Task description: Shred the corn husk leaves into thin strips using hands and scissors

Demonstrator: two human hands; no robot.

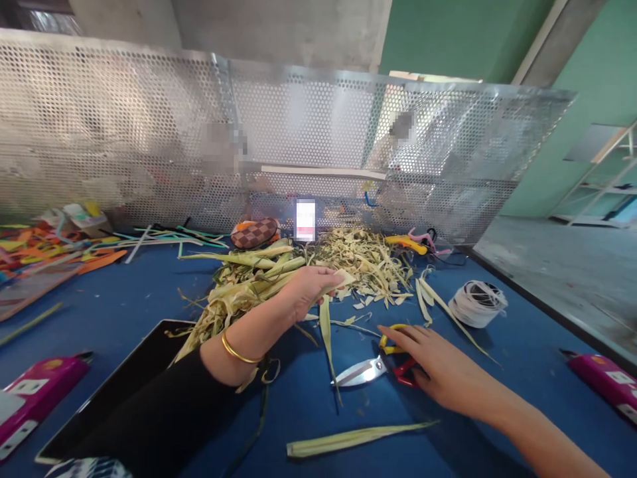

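My left hand, with a gold bangle on the wrist, pinches a pale piece of corn husk above the table. A long narrow husk strip hangs or lies just below it. My right hand is at the scissors, its fingers over the yellow and red handles. The blades point left, close to the tip of that strip. Behind my left forearm lies a heap of whole husks, and beyond my hands is a pile of trimmed scraps.
A roll of white cord stands at right. One husk strip lies in front. A black tray and magenta power strips flank my arms. A lit phone leans before the perforated metal screen.
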